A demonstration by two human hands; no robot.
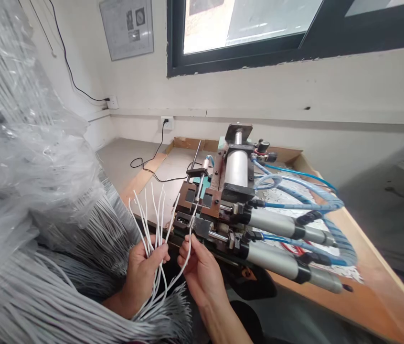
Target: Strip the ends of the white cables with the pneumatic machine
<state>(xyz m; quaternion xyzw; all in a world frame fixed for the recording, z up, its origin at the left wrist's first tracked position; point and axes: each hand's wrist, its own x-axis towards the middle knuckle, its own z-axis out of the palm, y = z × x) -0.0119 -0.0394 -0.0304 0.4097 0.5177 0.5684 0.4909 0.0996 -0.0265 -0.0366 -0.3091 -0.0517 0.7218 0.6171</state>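
Observation:
Several white cables (159, 229) fan upward out of my left hand (143, 272), whose thumb and fingers close round them. Between the thumb and fingers of my right hand (202, 270) is a single white cable (188, 253). Its upper end runs up into the gap between the jaws of a pneumatic machine (237, 169), just beyond my fingertips. Dark metal blocks (201, 226) flank that cable. Below my hands the cables' lower lengths curve down and merge with a bundle of grey cables (173, 310).
Large bundles of grey cables (62, 306), partly under clear plastic wrap (37, 181), fill the left side. Air cylinders (277, 224) and blue hoses (313, 196) stick out to the right of the machine. A wooden-edged bench (374, 267) carries it. A black power cord (144, 167) lies behind.

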